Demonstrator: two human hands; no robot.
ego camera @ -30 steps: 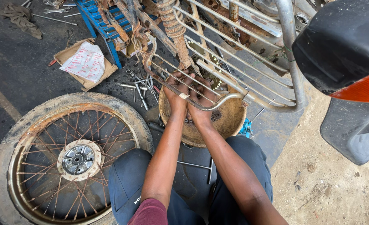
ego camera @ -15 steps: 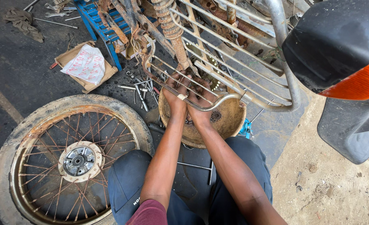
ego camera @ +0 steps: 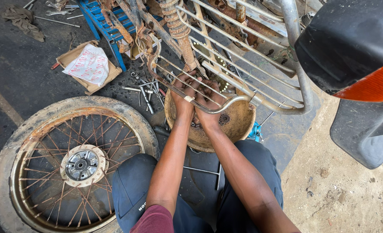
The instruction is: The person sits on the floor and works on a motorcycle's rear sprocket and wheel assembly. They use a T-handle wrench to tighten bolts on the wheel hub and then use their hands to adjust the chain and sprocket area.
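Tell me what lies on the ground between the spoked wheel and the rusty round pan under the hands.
In the head view, loose bolts and small metal parts lie scattered on the dark ground between the spoked wheel and the rusty pan.

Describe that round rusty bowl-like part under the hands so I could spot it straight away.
Start at the big spoked wheel lying flat on the floor; just right of it, under the rusty wire rack, sits the rusty pan. Both hands, left and right, reach in. Unlike the wheel, it is a solid, dished, brownish bowl without spokes.
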